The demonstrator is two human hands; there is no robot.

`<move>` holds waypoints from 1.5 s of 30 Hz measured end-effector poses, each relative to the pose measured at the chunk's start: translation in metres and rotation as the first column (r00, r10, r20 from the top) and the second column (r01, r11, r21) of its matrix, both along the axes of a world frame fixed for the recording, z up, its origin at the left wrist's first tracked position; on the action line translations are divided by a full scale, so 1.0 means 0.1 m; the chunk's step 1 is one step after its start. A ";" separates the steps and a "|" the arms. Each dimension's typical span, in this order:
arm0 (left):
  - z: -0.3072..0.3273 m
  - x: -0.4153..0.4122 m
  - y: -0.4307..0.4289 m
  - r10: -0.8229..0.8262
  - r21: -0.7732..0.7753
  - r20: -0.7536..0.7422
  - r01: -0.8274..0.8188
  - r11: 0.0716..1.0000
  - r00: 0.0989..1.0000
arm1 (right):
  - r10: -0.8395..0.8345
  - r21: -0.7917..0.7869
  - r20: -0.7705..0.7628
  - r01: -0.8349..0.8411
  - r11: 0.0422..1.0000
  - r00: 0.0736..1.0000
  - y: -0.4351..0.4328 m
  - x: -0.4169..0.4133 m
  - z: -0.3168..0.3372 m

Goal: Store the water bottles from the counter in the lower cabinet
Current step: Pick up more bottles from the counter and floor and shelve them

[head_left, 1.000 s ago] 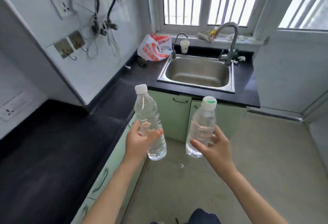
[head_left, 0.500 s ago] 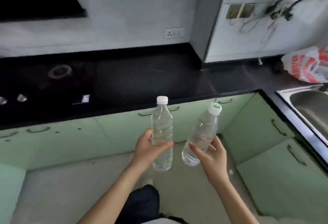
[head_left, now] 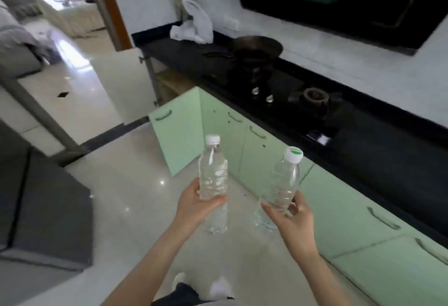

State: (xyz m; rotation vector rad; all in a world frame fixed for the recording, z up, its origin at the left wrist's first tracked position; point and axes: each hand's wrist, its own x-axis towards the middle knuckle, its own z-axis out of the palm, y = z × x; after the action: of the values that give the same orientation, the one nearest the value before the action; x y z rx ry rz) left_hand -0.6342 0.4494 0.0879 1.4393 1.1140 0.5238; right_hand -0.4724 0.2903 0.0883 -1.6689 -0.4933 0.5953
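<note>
My left hand grips a clear water bottle with a plain white cap, held upright over the floor. A second clear bottle, its white cap marked green, leans left to right in my right hand. Both bottles hang in front of the row of light green lower cabinets. One green cabinet door at the far end of the row stands swung open, with a wooden interior showing behind it.
The black counter runs along the right with a gas hob, a dark pan and a white plastic bag. A grey block stands on the floor at left. A doorway lies beyond.
The view has swung left from the sink corner along the counter to the hob end and the doorway. Both hands still hold their bottles in much the same pose.
</note>
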 end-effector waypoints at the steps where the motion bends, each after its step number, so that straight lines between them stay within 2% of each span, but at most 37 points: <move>1: -0.05 -0.22 0.19 0.042 -0.008 -0.010 -0.042 0.999 0.999 | 0.042 -0.008 -0.007 -0.042 0.999 0.999 0.27 -0.15 -0.07; 6: -0.10 -1.16 1.20 0.198 0.003 -0.075 -0.198 0.980 0.977 | 0.209 0.003 -0.036 -0.209 0.978 0.977 1.65 -0.85 -0.18; 12: 0.10 -1.76 2.31 0.366 0.041 -0.028 -0.364 0.930 0.930 | 0.347 0.022 -0.013 -0.347 0.938 0.938 3.03 -1.27 -0.01; 16: 0.00 -1.94 2.95 0.454 0.003 -0.020 -0.454 0.891 0.891 | 0.421 -0.006 0.000 -0.421 0.907 0.907 3.81 -1.33 -0.05; 22: -0.37 -1.95 3.84 0.544 -0.064 -0.097 -0.551 0.832 0.833 | 0.547 -0.049 -0.015 -0.547 0.836 0.837 5.06 -1.28 -0.36; 28: -0.21 -1.83 4.89 0.595 -0.031 -0.143 -0.605 0.796 0.791 | 0.659 -0.066 0.026 -0.657 0.751 0.752 6.52 -1.15 -0.31; 32: -0.02 -1.85 5.70 0.632 0.021 -0.105 -0.633 0.774 0.768 | 0.692 -0.035 0.077 -0.692 0.722 0.718 7.48 -1.16 -0.17; 37: -0.09 -1.94 6.56 0.667 -0.023 -0.067 -0.670 0.742 0.742 | 0.686 -0.018 0.054 -0.687 0.727 0.725 8.27 -1.28 -0.28; 45: -0.42 -2.22 8.23 0.505 -0.082 -0.090 -0.511 0.855 0.859 | 0.540 -0.068 0.029 -0.537 0.841 0.841 9.39 -1.63 -0.56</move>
State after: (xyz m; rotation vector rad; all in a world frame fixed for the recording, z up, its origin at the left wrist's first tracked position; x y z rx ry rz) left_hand -0.8567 1.2723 0.0456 1.0669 1.5658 0.7805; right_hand -0.6356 1.2292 0.0327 -1.5973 -1.0090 0.9890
